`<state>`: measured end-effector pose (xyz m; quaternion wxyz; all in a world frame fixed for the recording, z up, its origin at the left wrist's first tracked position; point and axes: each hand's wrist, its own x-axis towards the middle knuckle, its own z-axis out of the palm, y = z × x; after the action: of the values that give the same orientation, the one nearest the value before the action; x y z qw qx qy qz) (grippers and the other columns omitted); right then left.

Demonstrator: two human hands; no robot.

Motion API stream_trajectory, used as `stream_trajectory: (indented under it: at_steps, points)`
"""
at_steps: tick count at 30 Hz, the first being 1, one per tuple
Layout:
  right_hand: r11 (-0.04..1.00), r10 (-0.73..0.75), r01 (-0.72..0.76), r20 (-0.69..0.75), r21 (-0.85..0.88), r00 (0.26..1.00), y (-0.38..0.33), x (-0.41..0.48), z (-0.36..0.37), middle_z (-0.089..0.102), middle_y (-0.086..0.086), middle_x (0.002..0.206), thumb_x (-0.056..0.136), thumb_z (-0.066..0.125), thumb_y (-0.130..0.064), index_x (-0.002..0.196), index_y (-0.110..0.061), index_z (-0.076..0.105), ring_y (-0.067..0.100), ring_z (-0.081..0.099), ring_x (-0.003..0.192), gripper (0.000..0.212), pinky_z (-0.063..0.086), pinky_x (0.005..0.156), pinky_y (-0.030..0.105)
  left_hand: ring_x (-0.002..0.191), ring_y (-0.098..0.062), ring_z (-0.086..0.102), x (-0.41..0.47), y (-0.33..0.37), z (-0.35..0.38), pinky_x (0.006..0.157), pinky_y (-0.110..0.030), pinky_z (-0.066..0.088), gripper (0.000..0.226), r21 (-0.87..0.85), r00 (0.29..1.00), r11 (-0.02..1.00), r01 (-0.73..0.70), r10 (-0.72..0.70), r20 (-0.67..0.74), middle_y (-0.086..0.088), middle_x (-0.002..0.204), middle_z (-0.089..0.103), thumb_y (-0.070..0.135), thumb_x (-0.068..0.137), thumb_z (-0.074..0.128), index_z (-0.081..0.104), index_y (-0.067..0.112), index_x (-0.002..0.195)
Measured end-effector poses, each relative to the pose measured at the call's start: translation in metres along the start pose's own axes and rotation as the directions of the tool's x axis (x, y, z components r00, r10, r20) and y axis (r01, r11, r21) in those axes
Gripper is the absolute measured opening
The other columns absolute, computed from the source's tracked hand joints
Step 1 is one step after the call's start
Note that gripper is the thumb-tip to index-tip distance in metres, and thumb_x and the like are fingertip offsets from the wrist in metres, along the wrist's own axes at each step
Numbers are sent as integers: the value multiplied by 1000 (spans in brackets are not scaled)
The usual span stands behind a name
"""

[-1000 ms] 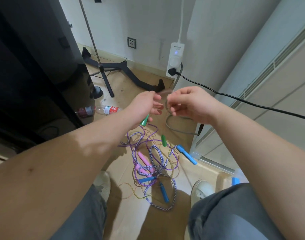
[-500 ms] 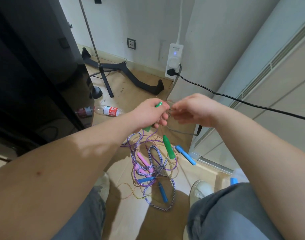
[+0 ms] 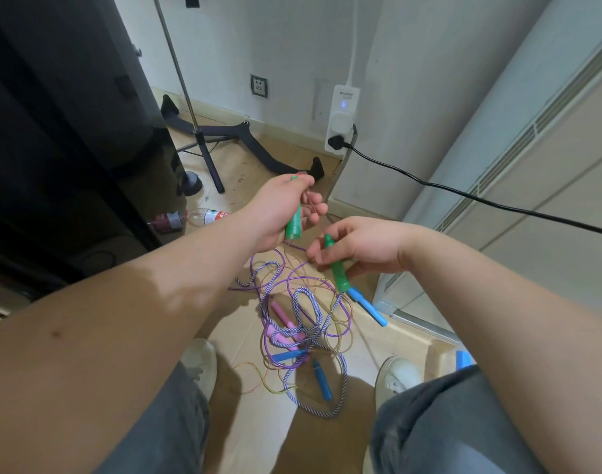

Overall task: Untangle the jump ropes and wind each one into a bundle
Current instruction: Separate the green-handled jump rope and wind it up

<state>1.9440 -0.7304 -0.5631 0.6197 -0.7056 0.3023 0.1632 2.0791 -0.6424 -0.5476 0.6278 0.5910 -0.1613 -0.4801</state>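
Note:
A tangle of jump ropes (image 3: 304, 323) lies on the floor between my feet: a blue-and-white braided rope, a purple cord and a thin yellowish cord, with pink handles (image 3: 283, 321) and blue handles (image 3: 367, 306) among them. My left hand (image 3: 279, 213) is shut on one green handle (image 3: 293, 222), held upright above the pile. My right hand (image 3: 356, 246) grips the other green handle (image 3: 337, 268), tilted downward. A thin cord runs between the two hands.
A black cabinet (image 3: 70, 138) stands at the left. A tripod stand (image 3: 204, 142) and a plastic bottle (image 3: 204, 216) are behind the pile. A black power cable (image 3: 463, 195) runs from a wall power strip (image 3: 342, 121) to the right. My shoes (image 3: 395, 374) flank the ropes.
My right hand has taken hold of the second green handle, which hung loose below the hands. My left hand rose, and the hands moved apart.

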Motion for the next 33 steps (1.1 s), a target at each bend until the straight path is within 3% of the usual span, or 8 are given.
stream_trajectory:
  at_steps: [10,14,17,18,20,22,28,33]
  points:
    - [997,69,-70,-33,-29,997,6,-4,-8,72,11,92,95,64,-8,104,-5,65,24,66,83,10,55,88,45,62,-17,68,7,11,-13,53,-24,55,10,-73,994,997,4,-12,-111,-9,81,58,19,104,45,53,13,103]
    - [996,-21,37,-187,82,982,-1,-5,-13,74,14,93,92,68,-8,82,-8,64,25,70,89,11,59,76,32,85,-18,61,13,3,-18,70,-28,53,22,164,981,985,61,-29,-191,-4,94,61,30,104,45,64,19,106]
    - [988,-30,66,-246,142,969,-5,-5,-18,76,16,101,91,70,-8,89,-7,67,30,72,105,4,59,88,38,113,-25,53,13,1,-17,97,-38,45,29,331,964,937,113,-23,-263,-5,119,57,35,100,47,69,24,118]
    - [986,-31,71,-257,148,966,-6,-5,-18,76,16,100,92,69,-8,92,-6,67,30,71,106,3,58,91,41,112,-27,54,12,1,-15,96,-38,45,30,332,963,935,124,-32,-269,-8,121,57,37,100,46,71,27,114]
    - [986,-34,80,-287,149,957,-6,-3,-17,76,13,98,92,69,-10,100,-4,68,29,71,101,10,56,93,44,79,-22,55,9,2,-12,65,-29,47,31,287,968,947,142,-73,-239,-8,98,57,41,100,45,73,29,102]
    - [984,-49,102,-329,146,943,-7,-1,-14,76,13,99,94,67,-12,109,-1,68,26,70,94,19,58,93,45,56,-11,41,8,1,-11,49,-22,32,29,229,973,960,163,-118,-197,0,74,45,40,99,48,73,26,105]
    - [957,-86,174,-350,230,933,-14,-1,-8,71,18,112,101,56,-14,120,-6,63,30,74,95,22,61,82,50,56,-6,66,6,-5,-12,51,-18,51,23,162,978,970,182,-161,-136,-2,83,68,26,102,52,65,13,115]
    - [964,-48,102,-215,246,976,-15,-3,-2,67,19,99,100,55,-4,127,3,56,25,65,75,28,57,63,34,54,-15,71,2,-2,-11,50,-22,58,18,122,974,973,194,-176,-141,-16,80,69,9,102,48,60,-2,108]
